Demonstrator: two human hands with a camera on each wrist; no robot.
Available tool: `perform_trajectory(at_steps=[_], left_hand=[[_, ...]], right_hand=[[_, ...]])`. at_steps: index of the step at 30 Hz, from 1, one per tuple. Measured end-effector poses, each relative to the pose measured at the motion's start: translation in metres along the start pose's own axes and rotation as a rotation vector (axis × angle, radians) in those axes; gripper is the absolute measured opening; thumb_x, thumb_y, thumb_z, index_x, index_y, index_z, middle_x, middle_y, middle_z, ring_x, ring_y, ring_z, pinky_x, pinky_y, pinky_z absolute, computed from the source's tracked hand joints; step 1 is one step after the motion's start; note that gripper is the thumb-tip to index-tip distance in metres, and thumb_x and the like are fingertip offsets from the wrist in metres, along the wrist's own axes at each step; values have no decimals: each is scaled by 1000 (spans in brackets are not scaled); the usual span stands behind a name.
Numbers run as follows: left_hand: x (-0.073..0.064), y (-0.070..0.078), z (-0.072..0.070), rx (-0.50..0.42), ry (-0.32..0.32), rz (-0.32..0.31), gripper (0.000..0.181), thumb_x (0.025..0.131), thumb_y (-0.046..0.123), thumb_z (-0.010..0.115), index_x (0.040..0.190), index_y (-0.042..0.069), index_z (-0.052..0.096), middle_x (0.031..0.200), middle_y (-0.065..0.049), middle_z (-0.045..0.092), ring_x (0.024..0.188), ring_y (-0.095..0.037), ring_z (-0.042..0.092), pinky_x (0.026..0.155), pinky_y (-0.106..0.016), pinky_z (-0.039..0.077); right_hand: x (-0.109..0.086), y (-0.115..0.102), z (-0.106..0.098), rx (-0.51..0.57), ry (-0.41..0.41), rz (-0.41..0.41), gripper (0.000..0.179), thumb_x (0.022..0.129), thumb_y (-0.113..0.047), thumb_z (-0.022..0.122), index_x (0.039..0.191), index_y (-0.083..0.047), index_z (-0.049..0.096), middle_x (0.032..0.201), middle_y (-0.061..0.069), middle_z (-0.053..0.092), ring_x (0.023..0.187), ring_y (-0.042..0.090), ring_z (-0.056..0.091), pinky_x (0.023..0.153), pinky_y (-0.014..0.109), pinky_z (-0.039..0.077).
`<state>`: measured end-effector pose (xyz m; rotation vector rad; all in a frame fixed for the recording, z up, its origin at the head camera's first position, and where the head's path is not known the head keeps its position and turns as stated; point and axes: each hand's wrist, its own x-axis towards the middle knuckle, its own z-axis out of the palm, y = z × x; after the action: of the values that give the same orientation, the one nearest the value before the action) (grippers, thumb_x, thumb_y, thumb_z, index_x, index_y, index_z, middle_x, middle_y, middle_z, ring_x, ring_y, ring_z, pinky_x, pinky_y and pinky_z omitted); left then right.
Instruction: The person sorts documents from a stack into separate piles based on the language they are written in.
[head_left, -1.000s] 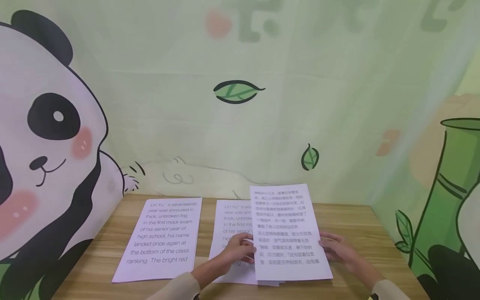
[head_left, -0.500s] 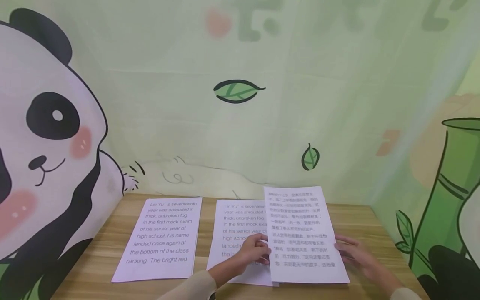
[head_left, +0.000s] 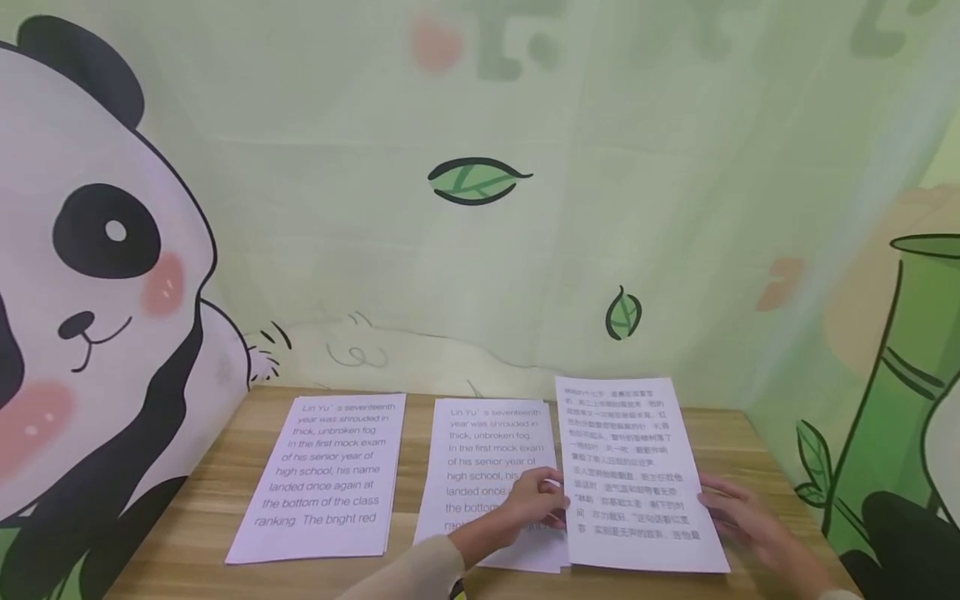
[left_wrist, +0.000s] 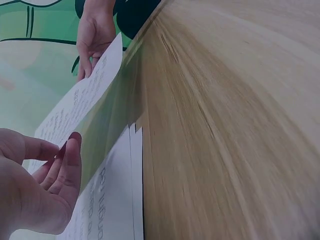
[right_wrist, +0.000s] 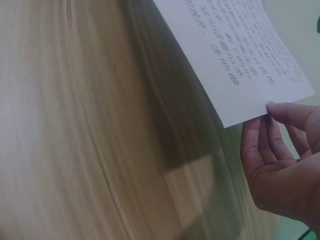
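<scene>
A white sheet of paper printed in Chinese (head_left: 618,467) is held up off the table between both hands, its shadow falling on the wood in the right wrist view. My left hand (head_left: 531,507) pinches the sheet's left edge between thumb and fingers. On the opposite edge, my right hand (right_wrist: 285,172) grips the paper with the thumb on top and the fingers underneath. Below the left forearm lies a middle stack of English-printed sheets (head_left: 483,433), partly covered by that hand. The left wrist view shows this stack's layered edges (left_wrist: 132,185) under the raised sheet.
A second stack of English-printed sheets (head_left: 322,475) lies at the left of the wooden table (head_left: 187,492). Behind the table hangs a green backdrop (head_left: 337,233) with a panda, leaves and bamboo printed on it.
Both hands have carried the Chinese-printed sheet to the right, uncovering more of the middle English stack. The left stack has stayed in place.
</scene>
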<state>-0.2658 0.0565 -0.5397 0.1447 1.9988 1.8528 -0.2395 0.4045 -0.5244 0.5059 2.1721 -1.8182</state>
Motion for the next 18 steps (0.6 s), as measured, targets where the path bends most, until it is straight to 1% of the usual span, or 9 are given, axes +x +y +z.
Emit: perform_trajectory(at_steps=[3, 6, 9, 12, 13, 16, 18], left_hand=[[2, 1, 7, -1, -6, 6, 28, 86, -6, 66, 113, 3, 66, 84, -8, 72, 67, -13, 69, 63, -28, 61], [5, 1, 15, -13, -10, 10, 29, 85, -6, 66, 113, 2, 66, 84, -10, 73, 63, -12, 66, 60, -27, 60], [8, 0, 23, -21, -15, 7, 30, 84, -6, 67, 113, 1, 67, 84, -9, 73, 60, -11, 64, 59, -27, 60], [11, -1, 29, -10, -24, -3, 29, 85, -6, 67, 112, 1, 67, 83, -7, 73, 60, -10, 64, 60, -27, 61], [11, -2, 31, -4, -25, -9, 28, 85, -6, 67, 112, 2, 67, 83, -5, 72, 60, -10, 64, 61, -27, 61], [13, -2, 36, 6, -21, -24, 26, 86, -6, 67, 111, 2, 67, 82, -6, 72, 61, -11, 66, 61, -27, 62], [15, -3, 38, 7, -16, -28, 26, 86, -7, 66, 110, 2, 67, 82, -7, 72, 62, -11, 67, 62, -28, 62]], right_hand=[[0, 3, -6, 27, 3, 9, 53, 94, -19, 72, 144, -6, 57, 98, -10, 74, 90, 7, 68, 77, 27, 57], [0, 6, -13, 53, -4, 11, 50, 95, -18, 71, 143, -7, 59, 97, -10, 74, 89, 8, 69, 78, 28, 58], [0, 10, -19, 50, -5, 13, 47, 96, -18, 70, 141, -7, 61, 96, -10, 75, 88, 8, 70, 78, 28, 58], [0, 13, -23, 50, 13, 23, 42, 95, -18, 71, 136, -10, 66, 95, -10, 75, 87, 9, 71, 77, 29, 59], [0, 14, -25, 53, 8, 20, 43, 95, -18, 71, 136, -9, 65, 96, -10, 75, 87, 9, 71, 77, 29, 59], [1, 16, -27, 87, 23, 31, 37, 93, -16, 73, 130, -11, 70, 94, -9, 76, 86, 10, 72, 77, 29, 60], [1, 17, -27, 96, 22, 32, 37, 94, -15, 72, 130, -9, 69, 93, -8, 76, 85, 10, 72, 77, 30, 60]])
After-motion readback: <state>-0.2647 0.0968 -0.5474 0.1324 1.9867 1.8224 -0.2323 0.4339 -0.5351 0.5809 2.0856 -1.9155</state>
